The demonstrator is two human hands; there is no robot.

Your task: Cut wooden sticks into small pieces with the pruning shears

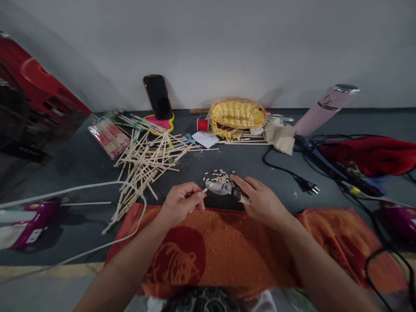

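My left hand [185, 197] pinches a thin wooden stick [205, 190], whose short end pokes out past the thumb toward the blades. A pair of pruning shears [221, 187] is gripped in my right hand [260, 199], blades pointing left and close to the stick's tip. The shears' handles are mostly hidden under my fingers. Just beyond the blades lies a small heap of short cut stick pieces [221, 175] on the dark table. A large jumbled pile of long wooden sticks [149, 158] spreads out to the left of my left hand.
An orange towel [240, 242] lies under my forearms. Behind are a yellow woven basket [238, 113], red thread spool [203, 125], propped phone [158, 97] and packaged sticks [108, 136]. A pink bottle [326, 108] and black plug [307, 185] are right; a white cable [141, 216] loops left.
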